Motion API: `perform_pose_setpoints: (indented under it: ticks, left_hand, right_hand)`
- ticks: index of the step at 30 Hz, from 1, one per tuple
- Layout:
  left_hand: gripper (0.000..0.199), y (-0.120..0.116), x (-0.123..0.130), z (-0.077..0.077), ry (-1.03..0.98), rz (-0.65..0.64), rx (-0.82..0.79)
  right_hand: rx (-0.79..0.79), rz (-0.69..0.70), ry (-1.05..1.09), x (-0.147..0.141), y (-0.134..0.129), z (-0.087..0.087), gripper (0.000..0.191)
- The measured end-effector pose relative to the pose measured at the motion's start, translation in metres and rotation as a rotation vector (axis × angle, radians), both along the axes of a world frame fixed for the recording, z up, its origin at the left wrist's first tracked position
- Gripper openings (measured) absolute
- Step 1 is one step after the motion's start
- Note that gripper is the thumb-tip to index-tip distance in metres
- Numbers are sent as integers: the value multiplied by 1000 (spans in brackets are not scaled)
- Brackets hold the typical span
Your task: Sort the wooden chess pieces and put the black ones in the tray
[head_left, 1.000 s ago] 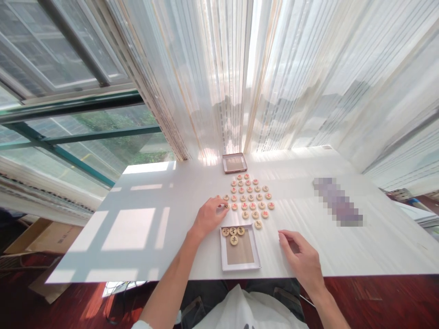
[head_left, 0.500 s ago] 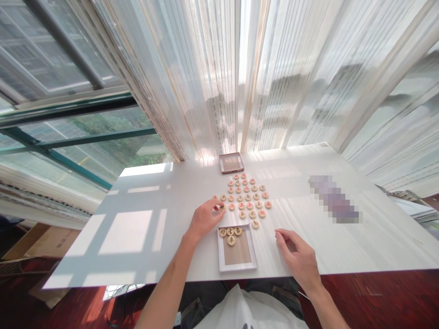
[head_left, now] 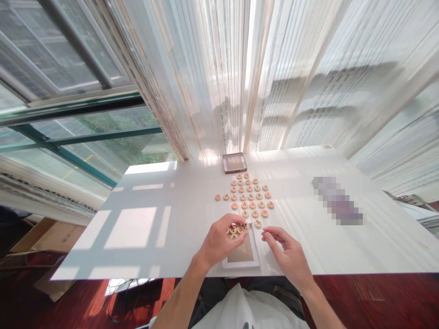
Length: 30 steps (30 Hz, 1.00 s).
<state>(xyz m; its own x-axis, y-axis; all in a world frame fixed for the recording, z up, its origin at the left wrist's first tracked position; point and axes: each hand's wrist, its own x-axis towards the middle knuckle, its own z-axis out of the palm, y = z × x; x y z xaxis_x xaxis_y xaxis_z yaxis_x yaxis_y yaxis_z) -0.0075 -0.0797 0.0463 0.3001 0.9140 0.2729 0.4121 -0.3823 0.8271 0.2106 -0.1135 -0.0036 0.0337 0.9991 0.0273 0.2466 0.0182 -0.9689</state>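
Note:
My left hand (head_left: pixel 222 240) pinches a round wooden Chinese chess piece (head_left: pixel 245 226) with a black character, between thumb and fingertips. It is held over the upper part of a shallow white box (head_left: pixel 254 262) with a brown bottom. Several black-lettered pieces (head_left: pixel 233 230) lie inside at the box's top left, partly covered by my fingers. Just right of the box, my right hand (head_left: pixel 286 251) hovers with loosely curled fingers, thumb and fingertips slightly apart, and nothing seen between them. A black-lettered piece (head_left: pixel 258 223) lies on the table just beyond its fingertips.
Beyond the box, several red- and black-lettered pieces (head_left: pixel 250 197) lie spread in rough rows on the white table (head_left: pixel 192 233). A second shallow box or lid (head_left: pixel 235 170) sits at the far edge, by the curtain (head_left: pixel 206 91). A blurred-out object (head_left: pixel 338 201) lies to the right.
My left hand has lifted a black-lettered piece from the left of the rows and carried it right and nearer, over the box. My right hand has moved left, towards the box.

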Motion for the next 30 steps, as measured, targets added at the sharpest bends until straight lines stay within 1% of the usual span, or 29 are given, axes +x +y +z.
perform_pose_setpoints:
  ticks: [3,6,9,12,15,17,20,23,26,30]
  left_hand:
    - [20,-7,7,-1,-30,-34,-14]
    - [15,-10,11,-4,-50,-54,7]
    - [14,-12,12,-7,-36,-61,52]
    - [18,-14,9,-9,-1,-64,67]
    - [18,-15,2,-10,33,-46,56]
    - [15,-15,-6,-12,56,-7,60]
    - [14,-15,-23,-21,98,86,96]
    - [13,-15,-40,-35,131,186,129]
    - [15,-17,-52,-48,172,225,132]
    - [18,-19,-55,-60,199,243,119]
  right_hand:
    - [-4,102,143,-14,2,8,22]
    - [-5,142,229,-23,3,12,20]
    - [-9,147,264,-28,4,13,21]
    - [-7,147,263,-29,4,13,22]
    - [-39,146,259,-27,4,13,25]
    - [-71,124,268,-24,6,11,28]
    - [-87,65,270,-18,9,5,31]
    - [-92,24,247,-10,14,-2,32]
    - [-108,8,219,-3,17,-9,34]
    - [-124,10,201,1,18,-16,36]
